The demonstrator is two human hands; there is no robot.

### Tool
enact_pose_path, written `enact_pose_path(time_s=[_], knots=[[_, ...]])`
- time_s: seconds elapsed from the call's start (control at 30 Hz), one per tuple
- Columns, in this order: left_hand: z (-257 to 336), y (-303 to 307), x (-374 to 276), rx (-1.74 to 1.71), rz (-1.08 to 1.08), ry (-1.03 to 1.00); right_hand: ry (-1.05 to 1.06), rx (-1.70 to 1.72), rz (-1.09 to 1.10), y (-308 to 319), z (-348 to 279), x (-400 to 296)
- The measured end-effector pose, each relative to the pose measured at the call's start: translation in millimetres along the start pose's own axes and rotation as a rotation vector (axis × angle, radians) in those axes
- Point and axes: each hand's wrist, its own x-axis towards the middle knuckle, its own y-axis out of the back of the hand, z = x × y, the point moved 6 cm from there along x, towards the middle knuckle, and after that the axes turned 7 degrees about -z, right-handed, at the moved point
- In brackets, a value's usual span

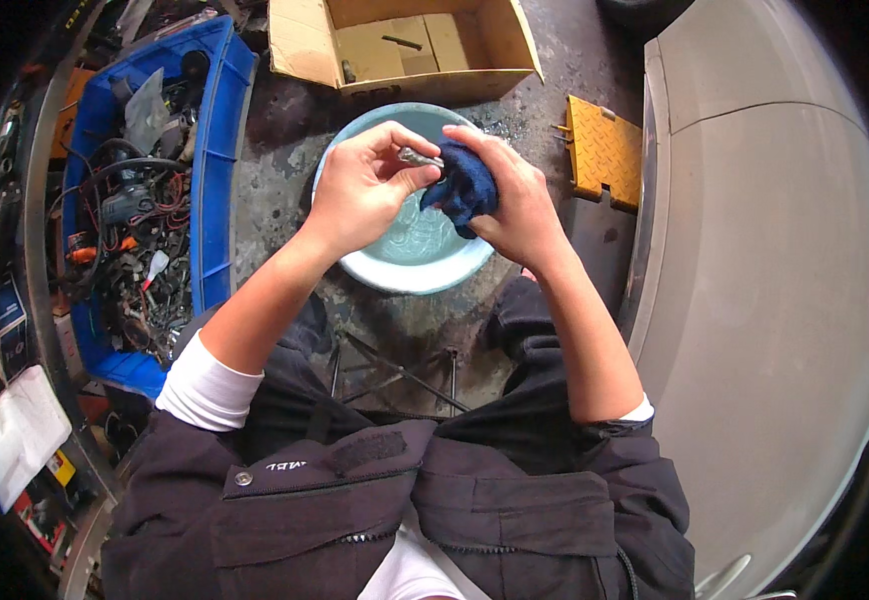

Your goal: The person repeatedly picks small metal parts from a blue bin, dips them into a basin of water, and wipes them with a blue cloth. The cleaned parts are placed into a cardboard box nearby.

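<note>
Over a pale blue plastic basin [395,276] holding clear liquid, my left hand [371,184] pinches a small metal part [418,157] between thumb and fingers. Its exact kind cannot be told. My right hand [517,191] grips a bunched dark blue cloth [468,184], which meets the end of the metal part. Both hands are close together above the basin, and the cloth hides some of the part.
An open cardboard box [442,81] lies beyond the basin. To the left stands a blue plastic crate [213,165] full of cables and metal parts. A yellow ramp plate [605,150] and a beige car body panel [764,247] are on the right.
</note>
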Motion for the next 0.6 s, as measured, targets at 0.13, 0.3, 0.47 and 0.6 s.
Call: enact_pose_path(time_s=[0.13,0.3,0.47,0.6], knots=[[12.6,-8.1,-1.6,0.126,-0.069,-0.055,-0.076,-0.013,-0.05,2.3,4.0,-2.4],[26.3,-9.2,-1.5,0.275,-0.178,-0.104,-0.135,0.152,-0.264,7.2,0.8,2.7],[27.0,-4.6,1.5,0.241,-0.148,-0.155,-0.082,0.307,-0.349,15.3,5.8,3.9],[12.7,-1.0,2.9,0.102,-0.071,-0.089,0.083,0.016,-0.118,20.5,-2.9,0.8]])
